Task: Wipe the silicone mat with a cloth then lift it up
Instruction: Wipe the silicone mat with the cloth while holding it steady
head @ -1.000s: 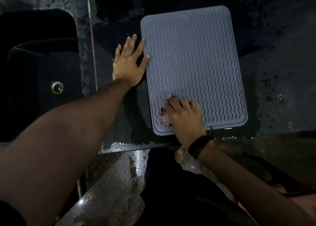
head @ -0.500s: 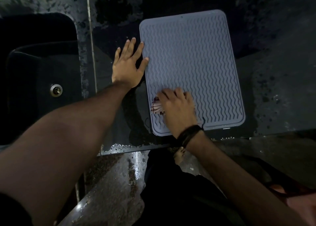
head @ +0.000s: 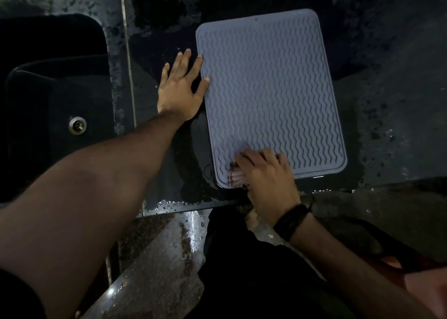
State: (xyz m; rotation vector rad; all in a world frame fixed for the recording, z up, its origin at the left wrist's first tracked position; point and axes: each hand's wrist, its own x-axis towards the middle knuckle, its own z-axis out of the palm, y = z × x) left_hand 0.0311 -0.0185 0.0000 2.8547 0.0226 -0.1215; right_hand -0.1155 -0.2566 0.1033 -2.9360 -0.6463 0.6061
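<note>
Pinning the mat point(head: 271, 91) flat on the wet surface point(head: 399, 106) beside the sink point(head: 48, 96), we spread our left hand point(head: 180, 89) open at its edge while our right hand point(head: 266, 173) bunches the cloth point(head: 234, 175) at its near corner.

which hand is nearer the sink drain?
Left. The left hand lies flat on the counter beside the mat's left edge, the side toward the sink drain. The right hand presses the cloth on the mat's near corner, farther away.
</note>
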